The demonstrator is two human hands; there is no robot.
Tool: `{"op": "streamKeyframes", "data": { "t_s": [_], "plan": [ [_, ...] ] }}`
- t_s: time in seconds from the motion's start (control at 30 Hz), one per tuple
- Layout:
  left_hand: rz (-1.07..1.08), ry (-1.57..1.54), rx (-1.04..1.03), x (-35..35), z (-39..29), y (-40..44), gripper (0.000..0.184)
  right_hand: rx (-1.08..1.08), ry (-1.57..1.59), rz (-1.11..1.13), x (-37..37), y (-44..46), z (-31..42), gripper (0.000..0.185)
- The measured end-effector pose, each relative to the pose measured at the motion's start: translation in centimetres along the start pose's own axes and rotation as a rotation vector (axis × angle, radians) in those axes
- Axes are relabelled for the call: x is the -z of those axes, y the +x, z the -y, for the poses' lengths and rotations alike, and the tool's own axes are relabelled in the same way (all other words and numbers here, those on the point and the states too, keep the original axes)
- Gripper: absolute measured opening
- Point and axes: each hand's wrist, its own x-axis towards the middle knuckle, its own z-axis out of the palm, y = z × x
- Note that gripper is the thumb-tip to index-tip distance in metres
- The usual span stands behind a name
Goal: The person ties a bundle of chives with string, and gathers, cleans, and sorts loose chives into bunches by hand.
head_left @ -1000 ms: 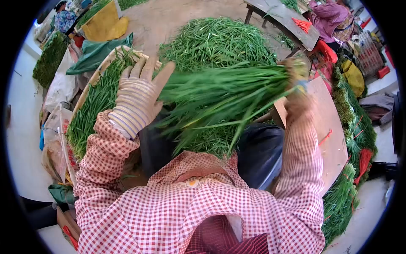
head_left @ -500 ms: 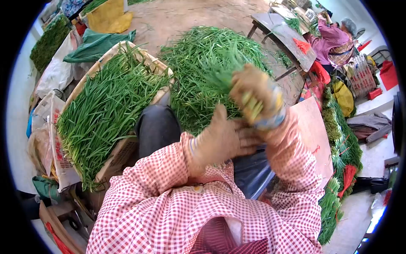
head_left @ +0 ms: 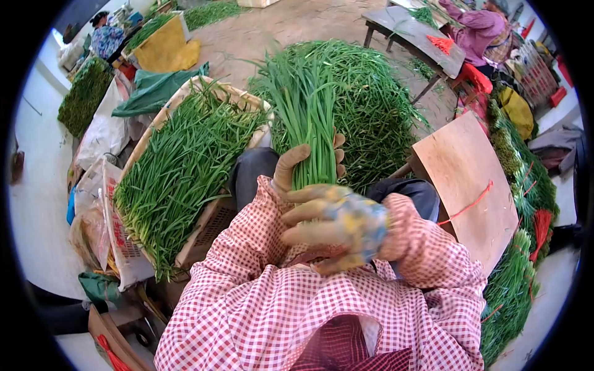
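Observation:
My gloved left hand (head_left: 292,167) is wrapped round a bunch of garlic chives (head_left: 312,127), whose leaves point away from me. Across the lower end of that bunch lies my gloved right hand (head_left: 343,222), slightly blurred, with its fingers stretched and apart. It hides the stem ends, and whether it touches them I cannot tell. Beyond both hands a big heap of loose chives (head_left: 377,111) covers the floor. To the left, more chives (head_left: 192,148) fill a lined basket (head_left: 207,232).
A board with a red tie (head_left: 467,179) stands right of my knee. Tied chive bundles (head_left: 510,297) line the far right. Red ties (head_left: 440,44) lie on a low table (head_left: 405,37) near a person in purple (head_left: 473,31). Another person (head_left: 106,38) sits at the far left.
The bunch has passed from my right hand to my left and moved left, leaves away from me. My right hand has opened and come down in front of it. The view has shifted slightly.

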Motion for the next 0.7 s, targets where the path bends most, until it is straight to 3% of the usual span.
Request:
{"op": "streamKeyframes", "data": {
  "t_s": [0.07,0.1,0.17,0.23,0.27,0.3,0.37,0.43,0.47,0.5,0.57,0.63,0.67,0.7],
  "plan": [
    [-0.01,0.055,0.022,-1.1,0.2,0.0,0.056,-0.479,0.078,-0.205,2.0,-2.6,2.0,0.055],
    [-0.026,0.107,0.03,-1.5,0.5,0.3,0.058,-0.841,0.034,-0.353,2.9,-4.8,3.1,0.062],
    [-0.023,0.144,0.093,-1.6,1.6,1.9,0.061,-1.066,0.501,-0.721,3.3,-9.4,-0.1,0.088],
    [0.015,0.474,0.162,-2.1,3.0,4.3,0.061,-0.976,0.752,-0.79,4.8,-10.3,-0.9,0.107],
    [0.091,0.598,0.168,-3.1,3.8,6.0,0.061,-0.81,0.827,-0.731,5.8,-11.5,-2.4,0.11],
    [0.222,0.765,0.031,-2.5,5.5,8.4,0.065,-0.635,0.683,-0.747,6.6,-12.2,-4.3,0.109],
    [0.469,0.774,0.049,-4.1,8.4,13.1,0.064,-0.415,0.578,-0.943,9.7,-11.7,-2.2,0.073],
    [0.61,0.875,-0.149,-7.0,11.3,17.2,0.064,-0.475,0.385,-1.048,13.3,-12.8,-0.4,0.068],
    [0.458,1.127,0.115,-8.7,11.6,19.2,0.063,-0.521,0.205,-1.119,15.2,-13.5,0.2,0.063],
    [0.456,1.169,0.123,-9.6,12.9,21.2,0.065,-0.567,0.026,-1.184,16.8,-14.8,0.4,0.059],
    [0.498,1.13,0.207,-9.5,15.6,25.4,0.07,-0.485,-0.189,-1.19,19.3,-18.3,0.4,0.059],
    [0.549,1.207,0.16,-7.2,19.1,29.0,0.069,-0.607,-0.11,-1.233,19.1,-24.1,-1.1,0.055],
    [0.428,1.011,0.325,-5.8,21.3,30.8,0.063,-0.711,-0.018,-1.258,18.8,-26.9,-2.1,0.05],
    [0.385,0.459,0.659,-4.2,22.1,31.6,0.052,-0.798,0.054,-1.277,18.0,-29.4,-3.1,0.05]
  ]
}}
